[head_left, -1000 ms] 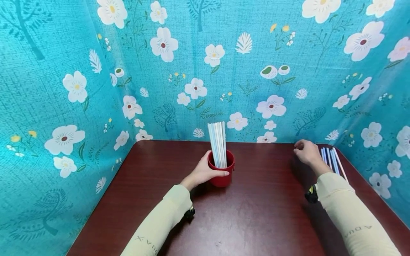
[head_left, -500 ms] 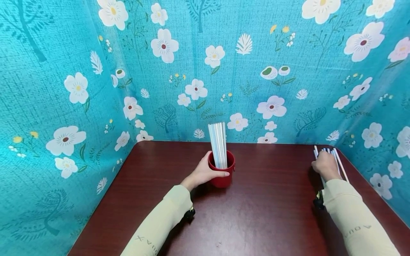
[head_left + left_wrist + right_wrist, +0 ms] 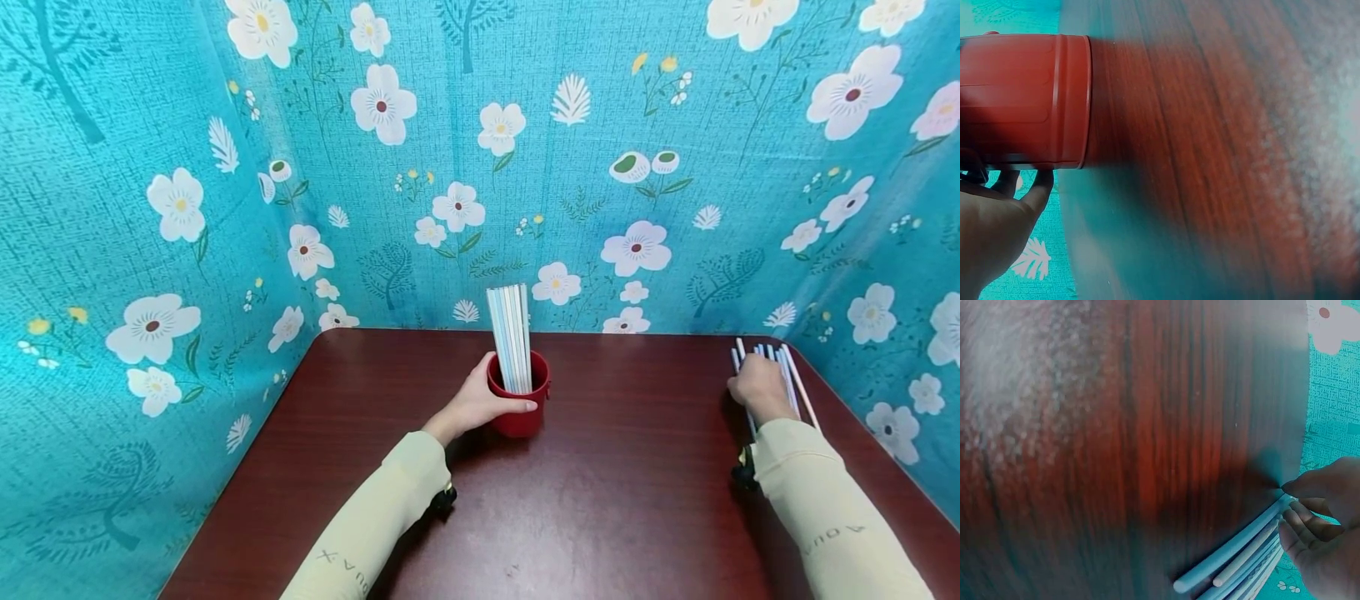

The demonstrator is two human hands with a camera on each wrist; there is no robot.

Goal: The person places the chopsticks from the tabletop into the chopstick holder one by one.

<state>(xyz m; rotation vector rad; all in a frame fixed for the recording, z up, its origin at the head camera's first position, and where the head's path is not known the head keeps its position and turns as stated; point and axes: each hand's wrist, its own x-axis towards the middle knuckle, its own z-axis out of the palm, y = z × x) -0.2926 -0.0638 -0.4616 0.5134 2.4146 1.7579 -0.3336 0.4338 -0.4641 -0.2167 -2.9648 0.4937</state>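
Note:
In the head view my left hand grips a small red bucket, its thumb lying across the front. Out of the bucket lean several thin white and pale blue sticks. The left wrist view shows the bucket standing on the table with fingers against its side. Over at the back right, my right hand is on a row of loose sticks. Its thumb and fingers pinch the end of a pale blue stick in the right wrist view. The hand hides part of the row.
A dark red-brown table carries everything. Behind it and at both sides hangs a turquoise flowered cloth. The loose sticks lie close to the table's right edge.
My right hand has moved right and down onto the loose sticks. Over the last half second it has hardly shifted. The left hand and the bucket stay in place.

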